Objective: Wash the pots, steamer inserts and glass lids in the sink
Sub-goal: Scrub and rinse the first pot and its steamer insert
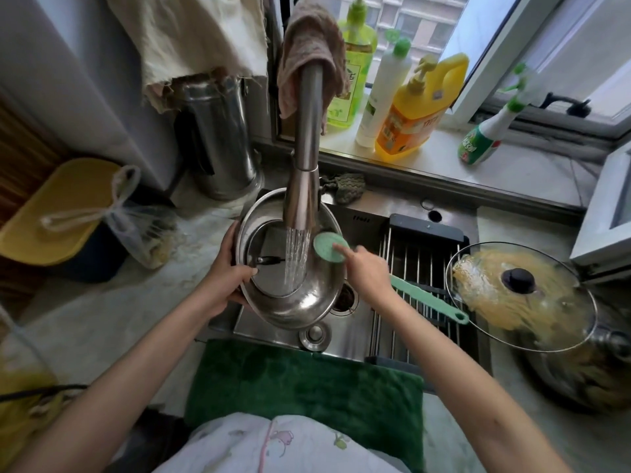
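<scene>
Standing before a steel sink (345, 331) under a window, the person has a pale counter (102, 322) on both sides and detergent bottles (415, 107) on the sill. A tall faucet (305, 158) pours water into a steel pot (297, 295), tilted above the basin. The left hand (223, 278) grips the pot's left rim, fingers curled over its edge. The right hand (367, 271) holds a green brush (329, 247), index finger straight along its round head, which touches the pot's right rim. On the right, a glass lid (522, 295) covers another pot; what is underneath is perhaps food, blurred by the glass.
</scene>
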Available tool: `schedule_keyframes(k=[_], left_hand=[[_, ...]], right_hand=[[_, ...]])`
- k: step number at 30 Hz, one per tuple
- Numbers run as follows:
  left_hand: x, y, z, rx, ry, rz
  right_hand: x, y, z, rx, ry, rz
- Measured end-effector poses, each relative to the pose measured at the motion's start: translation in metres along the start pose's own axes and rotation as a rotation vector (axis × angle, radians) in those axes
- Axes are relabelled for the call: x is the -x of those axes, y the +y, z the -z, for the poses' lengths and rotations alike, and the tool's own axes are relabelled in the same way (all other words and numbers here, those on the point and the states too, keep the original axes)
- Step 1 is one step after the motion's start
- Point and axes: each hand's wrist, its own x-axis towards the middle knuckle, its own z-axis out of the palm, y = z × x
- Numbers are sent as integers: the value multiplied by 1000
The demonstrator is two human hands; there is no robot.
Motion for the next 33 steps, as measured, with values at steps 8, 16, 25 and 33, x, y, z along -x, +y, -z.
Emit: schedule_keyframes(k=[8, 16, 25, 33], left_hand=[[2, -7, 10, 84, 43, -57], [-6, -7, 10, 283, -2, -113], [-24, 9, -14, 273, -10, 7], [-45, -22, -97, -1283, -51, -176]], right_hand=[[1, 14, -5, -730, 93, -450], [-6, 15, 29, -1215, -25, -392], [-7, 23, 98, -1150, -30, -452], [13, 22, 97, -800, 106, -543]])
